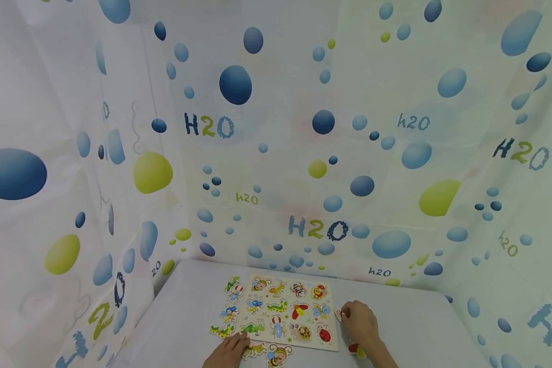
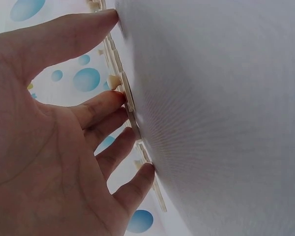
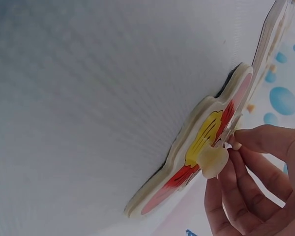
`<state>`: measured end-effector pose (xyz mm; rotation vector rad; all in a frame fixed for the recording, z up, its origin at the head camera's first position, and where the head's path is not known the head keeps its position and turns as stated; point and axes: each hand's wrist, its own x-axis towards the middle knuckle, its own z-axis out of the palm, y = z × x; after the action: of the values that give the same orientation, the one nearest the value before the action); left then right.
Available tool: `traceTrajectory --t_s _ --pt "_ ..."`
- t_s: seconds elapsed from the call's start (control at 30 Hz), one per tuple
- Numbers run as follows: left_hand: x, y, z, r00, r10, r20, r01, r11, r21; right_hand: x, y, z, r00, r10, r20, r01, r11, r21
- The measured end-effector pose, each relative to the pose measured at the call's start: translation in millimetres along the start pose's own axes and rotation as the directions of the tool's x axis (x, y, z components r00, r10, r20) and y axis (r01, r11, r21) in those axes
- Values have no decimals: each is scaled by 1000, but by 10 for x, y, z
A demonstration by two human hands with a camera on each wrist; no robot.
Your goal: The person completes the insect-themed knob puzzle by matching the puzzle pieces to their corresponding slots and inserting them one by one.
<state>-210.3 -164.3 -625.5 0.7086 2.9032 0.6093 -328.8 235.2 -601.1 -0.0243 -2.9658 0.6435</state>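
A wooden insect puzzle board (image 1: pixel 290 343) lies on the white table, showing rows of printed insects. My left hand (image 1: pixel 229 351) rests at its lower left corner, fingers fairly straight and thumb spread wide. Its fingertips are right at a yellow insect piece (image 1: pixel 256 350); a bee piece (image 1: pixel 278 355) lies beside that. By the board's right edge, my right hand (image 1: pixel 361 323) pinches a small knobbed piece (image 1: pixel 339 316), mostly hidden by the fingers. Just below that hand lies a red and yellow winged piece (image 3: pixel 206 140) with a pale round knob (image 3: pixel 214 161).
Left of the board lie a green grasshopper piece (image 1: pixel 232 283), a red-horned beetle piece (image 1: pixel 235 293), a blue fly piece (image 1: pixel 229 313) and a green caterpillar piece (image 1: pixel 222 331). White curtains (image 1: pixel 276 168) with blue and green dots surround the table on the back and sides.
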Motion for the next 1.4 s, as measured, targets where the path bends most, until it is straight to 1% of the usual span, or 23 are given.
traceTrajectory --t_s 0.3,0.47,0.8,1.03,1.17,1.4 --pt "-11 -9 19 1000 17 -21 -17 1000 2 -26 -25 1 1000 2 -22 -2 1000 -1" --pt "-15 -2 22 999 15 -29 -15 1000 0 -37 -38 -23 1000 8 -25 -8 1000 7" --pt "-7 -18 30 1000 11 -17 -11 1000 2 -87 -82 -47 999 37 -5 -37 999 15" --pt "-14 -23 41 1000 12 -23 -12 1000 3 -118 -124 -53 999 34 -2 -33 999 35" --pt "-13 -17 39 1000 7 -18 -8 1000 -5 -129 -132 -36 999 39 8 -39 998 56" --pt "-10 10 20 1000 -2 -6 2 1000 -4 -156 -169 -39 998 61 14 -62 996 65"
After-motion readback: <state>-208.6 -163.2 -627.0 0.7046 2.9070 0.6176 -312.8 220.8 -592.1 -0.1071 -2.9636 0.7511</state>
